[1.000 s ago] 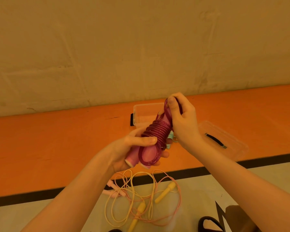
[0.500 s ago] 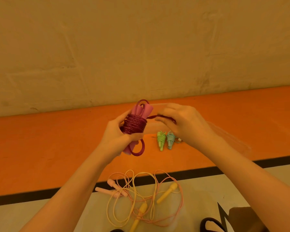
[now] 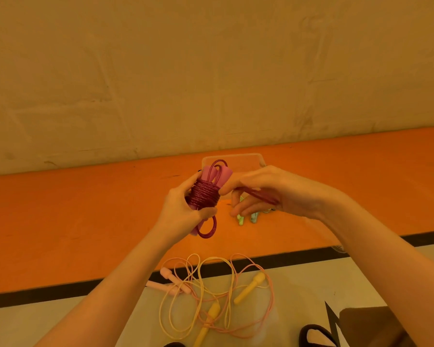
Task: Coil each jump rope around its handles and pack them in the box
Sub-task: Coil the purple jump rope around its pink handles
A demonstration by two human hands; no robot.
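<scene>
Your left hand (image 3: pixel 183 209) clamps the coiled magenta rope (image 3: pixel 205 195) so wraps stay tight — your right hand (image 3: pixel 268 194) pinches the loose end (image 3: pixel 258 195), likely for tucking.

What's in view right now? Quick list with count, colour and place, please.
Magenta jump rope: one, dark pink, coiled round its pink handles, held mid-air.
Yellow jump rope: one, yellow, loose on the pale floor, tangled with the pink one.
Pink jump rope: one, pale pink, loose on the pale floor.
Small handles: two, green and blue, on the orange floor.
Box: one, clear, orange floor by the wall.
Left hand: grips the coil.
Right hand: pinches the rope's free end.
</scene>
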